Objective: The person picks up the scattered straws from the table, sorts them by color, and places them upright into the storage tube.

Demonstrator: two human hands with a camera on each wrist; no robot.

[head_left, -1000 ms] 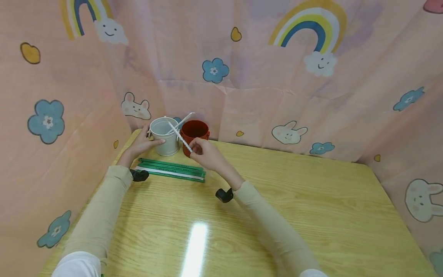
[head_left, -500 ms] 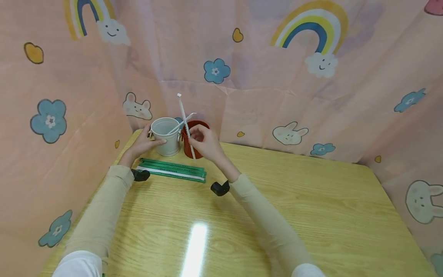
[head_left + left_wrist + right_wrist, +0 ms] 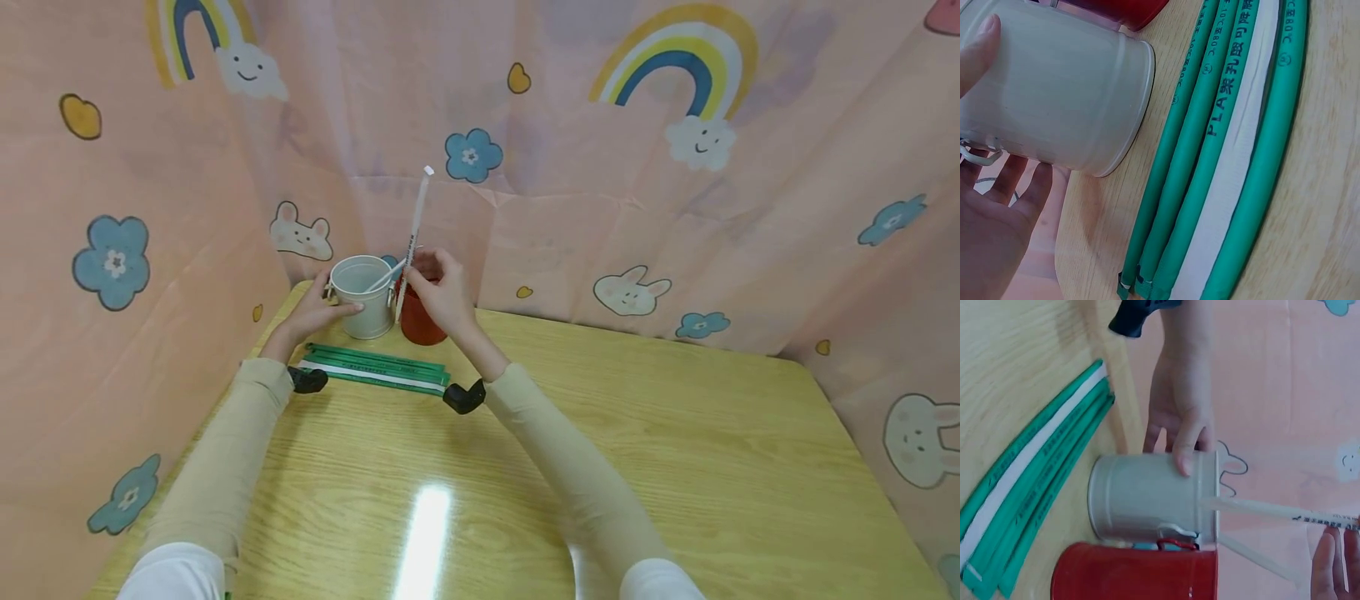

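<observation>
My left hand (image 3: 313,312) holds the side of a small white metal bucket (image 3: 371,315), thumb at the front and fingers round the side. A white paper-wrapped straw (image 3: 386,276) leans inside it, its end sticking out over the rim. My right hand (image 3: 446,292) pinches another white paper-wrapped straw (image 3: 418,204) with dark print, tilted nearly upright. Its lower end overlaps the white bucket's right side in the head view; in the right wrist view the straw (image 3: 1254,507) overlaps the bucket near the rim. Behind my right hand stands a red bucket (image 3: 422,323), partly covered by it.
Several green wrapped straws (image 3: 375,357) with a white strip among them lie side by side in front of the buckets. The wooden table (image 3: 675,433) reaches back to a pink patterned curtain (image 3: 555,208). Each wrist wears a black camera.
My right hand has moved up and slightly back with the straw, which has swung from slanting left to nearly upright. My left hand keeps its hold on the white bucket.
</observation>
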